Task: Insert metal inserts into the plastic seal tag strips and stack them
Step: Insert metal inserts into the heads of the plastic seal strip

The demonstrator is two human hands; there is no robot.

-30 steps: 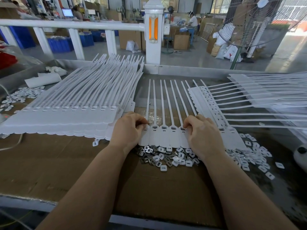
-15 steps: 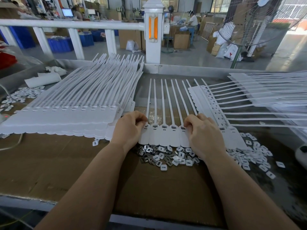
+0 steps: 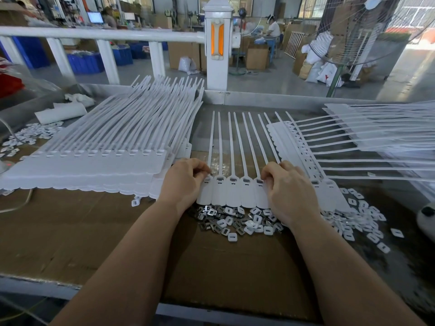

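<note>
A white seal tag strip [image 3: 235, 194] lies flat on the cardboard in front of me, its thin tails pointing away. My left hand [image 3: 186, 182] has curled fingers pinching at the strip's left end slot. My right hand [image 3: 289, 187] has curled fingers pressing at a slot further right, covering the tags beyond it. What each fingertip holds is hidden. A heap of metal inserts [image 3: 209, 220] mixed with small white caps [image 3: 256, 225] lies just below the strip. A tall stack of strips [image 3: 94, 165] lies to the left.
More strips [image 3: 353, 142] lie fanned out on the right with their tails pointing right. Loose white caps [image 3: 362, 222] are scattered at the right, others [image 3: 28, 135] at the far left. A white railing post [image 3: 217, 43] stands behind the table. Brown cardboard [image 3: 70, 231] covers the near table.
Both hands stay at the strip's slots with only slight finger movement. The strip and piles have not moved.
</note>
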